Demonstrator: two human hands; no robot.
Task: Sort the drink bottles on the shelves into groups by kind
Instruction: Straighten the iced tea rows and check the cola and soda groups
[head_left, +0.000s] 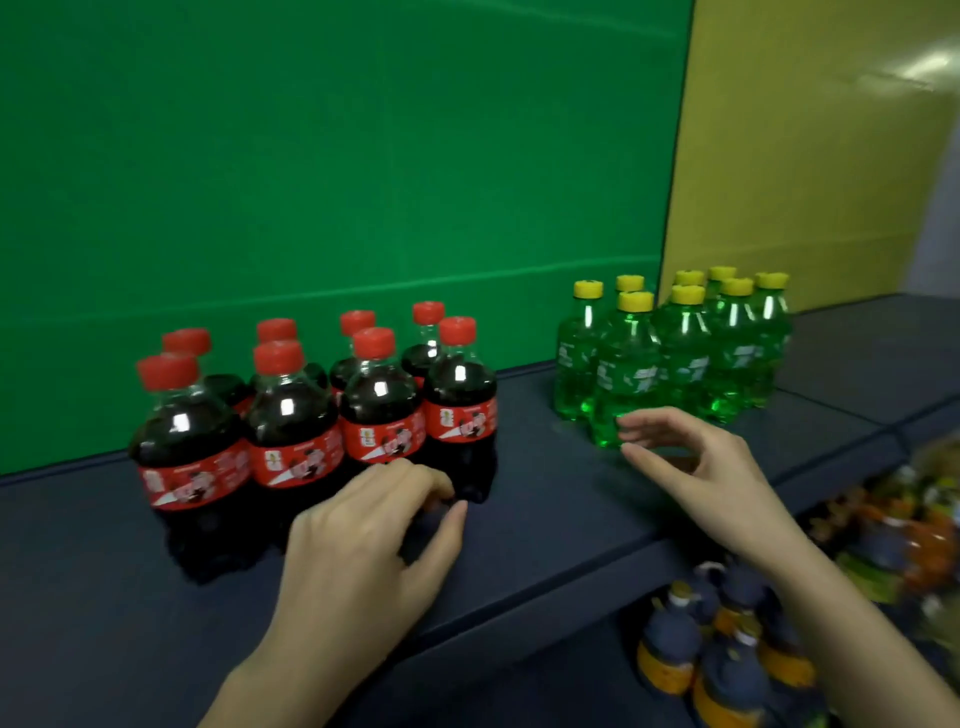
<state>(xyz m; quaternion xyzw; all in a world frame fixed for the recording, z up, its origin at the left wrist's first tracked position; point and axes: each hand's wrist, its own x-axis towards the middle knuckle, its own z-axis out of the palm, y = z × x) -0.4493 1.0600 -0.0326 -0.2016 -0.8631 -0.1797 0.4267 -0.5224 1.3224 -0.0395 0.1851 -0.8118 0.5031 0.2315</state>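
Several dark cola bottles (291, 410) with red caps and red labels stand in two rows on the left of the dark shelf (545, 499). To their right stands a cluster of several green bottles (675, 358) with yellow caps. My left hand (379, 540) hovers just in front of the cola bottles, fingers curled near their bases, holding nothing. Fingers apart, my right hand (691, 462) reaches toward the foot of the nearest green bottle (621, 374), its fingertips at or almost on it. Neither hand grips a bottle.
Behind the shelf rise a green back panel (311, 156) and a yellow panel (810, 156). On a lower shelf at the bottom right stand dark bottles with orange labels (727, 660) and blurred orange bottles (909, 535).
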